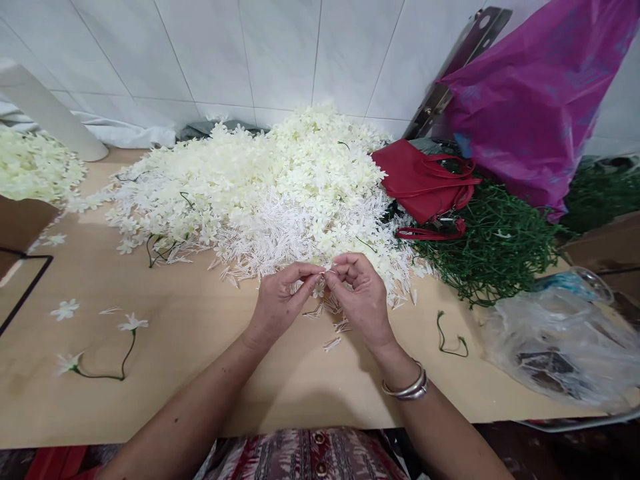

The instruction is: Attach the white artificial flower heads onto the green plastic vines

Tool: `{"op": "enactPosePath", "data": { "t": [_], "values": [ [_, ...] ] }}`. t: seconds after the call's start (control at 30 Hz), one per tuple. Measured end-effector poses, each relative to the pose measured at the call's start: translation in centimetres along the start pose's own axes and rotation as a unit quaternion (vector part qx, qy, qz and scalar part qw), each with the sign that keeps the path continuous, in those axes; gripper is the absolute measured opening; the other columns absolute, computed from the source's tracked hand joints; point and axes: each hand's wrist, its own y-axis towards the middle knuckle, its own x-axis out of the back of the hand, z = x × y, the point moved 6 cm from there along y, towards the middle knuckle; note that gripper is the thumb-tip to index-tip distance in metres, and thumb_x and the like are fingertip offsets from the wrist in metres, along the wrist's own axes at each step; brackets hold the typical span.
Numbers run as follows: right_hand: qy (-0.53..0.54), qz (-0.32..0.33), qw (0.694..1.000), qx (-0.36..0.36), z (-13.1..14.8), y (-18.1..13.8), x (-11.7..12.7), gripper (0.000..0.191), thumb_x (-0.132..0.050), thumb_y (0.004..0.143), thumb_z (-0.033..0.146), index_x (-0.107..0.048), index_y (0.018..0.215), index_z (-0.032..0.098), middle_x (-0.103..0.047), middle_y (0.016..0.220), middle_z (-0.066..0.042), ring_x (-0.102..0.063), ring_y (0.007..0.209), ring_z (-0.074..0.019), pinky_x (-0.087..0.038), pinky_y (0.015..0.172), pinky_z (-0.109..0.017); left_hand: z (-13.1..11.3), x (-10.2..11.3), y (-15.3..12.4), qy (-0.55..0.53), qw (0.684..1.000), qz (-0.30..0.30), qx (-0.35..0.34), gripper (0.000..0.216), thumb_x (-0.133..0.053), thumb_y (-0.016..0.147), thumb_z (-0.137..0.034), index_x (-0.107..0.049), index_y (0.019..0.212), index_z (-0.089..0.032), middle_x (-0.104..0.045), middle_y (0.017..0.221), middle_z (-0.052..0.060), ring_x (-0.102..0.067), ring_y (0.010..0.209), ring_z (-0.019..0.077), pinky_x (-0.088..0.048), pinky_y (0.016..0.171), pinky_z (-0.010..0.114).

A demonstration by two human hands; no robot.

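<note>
**Both hands pinched on one small white piece at the pile's near edge**

We've got both hands up together just in front of the big heap of white artificial flowers [260,187], over the wooden table [200,360]. Left hand [280,300] and right hand [360,297] meet fingertip to fingertip on a tiny white flower piece [327,268], held just above the table and touching the pile's front fringe or v. close to it; can't tell which.

Handling, as we judge it: the piece looks like thin plastic or fabric, near weightless, soft petals w/ a stiffer spiky stem part. Easy to bend or crush, small enough to slip out. Best taken at the stem/base w/ thumb and forefinger tips, not across the petals.

Grip: both hands closed in a fine pinch, thumb against forefinger, other fingers curled in loosely. Left pinches from the left side, right from the right, so the piece sits between the two pinches. How much of it each hand has is hidden by the fingers.

Around: loose white bits [333,343] lie on the table below the hands; a green stem [450,340] just right of the right wrist; a stemmed flower [131,324] well off to the left. Red bag [415,177] and green stems heap [490,247] sit behind, to the right.
</note>
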Motion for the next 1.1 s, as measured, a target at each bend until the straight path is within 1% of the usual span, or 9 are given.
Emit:
{"op": "enactPosePath", "data": {
  "t": [0.07,0.23,0.33,0.43,0.63,0.77,0.9,1.0,1.1],
  "values": [
    [-0.008,0.022,1.0,0.013,0.3,0.0,0.0,0.024,-0.072,0.089,0.025,-0.066,0.112,0.025,-0.064,0.073,0.005,-0.063,0.069,-0.0154,-0.052,0.071,-0.029,0.3,0.0,0.0,-0.047,0.998,0.017,0.042,0.011,-0.067,0.1,-0.023,-0.076,0.105,-0.021,-0.082,0.099,0.005,-0.078,0.09,0.0176,-0.061,0.084,0.027],
    [-0.068,-0.003,0.993,0.094,1.4,0.4,1.0,0.003,-0.071,0.092,0.026,-0.072,0.09,0.024,-0.068,0.087,-0.002,-0.065,0.082,-0.019,-0.054,0.079,-0.034,0.4,0.0,0.0,-0.142,0.985,0.03,0.092,0.016,-0.061,0.104,-0.03,-0.07,0.113,-0.02,-0.079,0.111,0.009,-0.078,0.099,0.0218,-0.061,0.092,0.035],
    [-0.047,-0.055,0.986,0.152,1.8,0.7,2.2,0.006,-0.074,0.089,0.022,-0.07,0.087,0.025,-0.07,0.102,-0.005,-0.067,0.103,-0.0219,-0.054,0.095,-0.04,0.3,0.9,0.3,-0.078,0.994,-0.032,0.071,0.015,-0.061,0.104,-0.027,-0.067,0.116,-0.022,-0.076,0.118,0.009,-0.078,0.097,0.0191,-0.059,0.09,0.032],
    [0.03,-0.068,0.988,0.136,1.2,1.2,3.0,0.01,-0.076,0.089,0.02,-0.066,0.088,0.024,-0.074,0.105,-0.006,-0.071,0.108,-0.0226,-0.053,0.102,-0.044,-0.3,1.2,0.5,0.016,0.998,-0.054,0.005,0.013,-0.062,0.101,-0.019,-0.068,0.112,-0.021,-0.075,0.109,0.007,-0.074,0.09,0.0162,-0.057,0.082,0.029],
    [0.039,-0.115,0.989,0.087,-0.1,1.9,4.3,0.017,-0.081,0.086,0.028,-0.064,0.087,0.023,-0.07,0.087,0.0,-0.072,0.087,-0.0199,-0.057,0.09,-0.039,-0.8,0.3,0.5,0.087,0.989,0.034,-0.116,0.011,-0.063,0.1,-0.017,-0.072,0.106,-0.02,-0.069,0.105,0.009,-0.068,0.1,0.0193,-0.055,0.089,0.033],
    [0.007,-0.134,0.986,0.094,-0.1,2.0,5.1,0.018,-0.079,0.086,0.03,-0.063,0.087,0.024,-0.068,0.087,-0.001,-0.071,0.088,-0.02,-0.058,0.091,-0.039,-0.1,0.0,0.4,0.159,0.975,0.101,-0.119,0.011,-0.074,0.096,-0.028,-0.074,0.104,-0.021,-0.066,0.107,0.009,-0.066,0.097,0.0215,-0.052,0.085,0.035],
    [0.024,-0.154,0.983,0.098,-0.1,2.2,5.8,0.019,-0.08,0.084,0.028,-0.062,0.087,0.024,-0.067,0.087,0.0,-0.071,0.089,-0.0203,-0.057,0.091,-0.039,0.4,-0.6,0.2,0.258,0.945,0.157,-0.123,0.011,-0.069,0.099,-0.021,-0.076,0.107,-0.023,-0.067,0.113,0.008,-0.067,0.1,0.0223,-0.045,0.088,0.038],
    [0.015,-0.148,0.985,0.091,0.0,2.3,5.7,0.019,-0.08,0.084,0.029,-0.061,0.087,0.024,-0.066,0.087,0.0,-0.071,0.09,-0.0208,-0.058,0.091,-0.04,0.4,-1.0,0.0,0.288,0.934,0.168,-0.127,0.012,-0.066,0.1,-0.02,-0.077,0.103,-0.024,-0.066,0.116,0.009,-0.065,0.107,0.0247,-0.042,0.091,0.039],
    [-0.002,-0.138,0.986,0.088,0.1,2.2,5.3,0.019,-0.08,0.084,0.031,-0.062,0.087,0.024,-0.067,0.087,-0.001,-0.07,0.089,-0.0209,-0.058,0.092,-0.04,0.1,-0.9,0.1,0.251,0.948,0.15,-0.122,0.01,-0.067,0.1,-0.021,-0.076,0.095,-0.023,-0.07,0.111,0.007,-0.067,0.102,0.023,-0.043,0.09,0.038]
  ]
}}
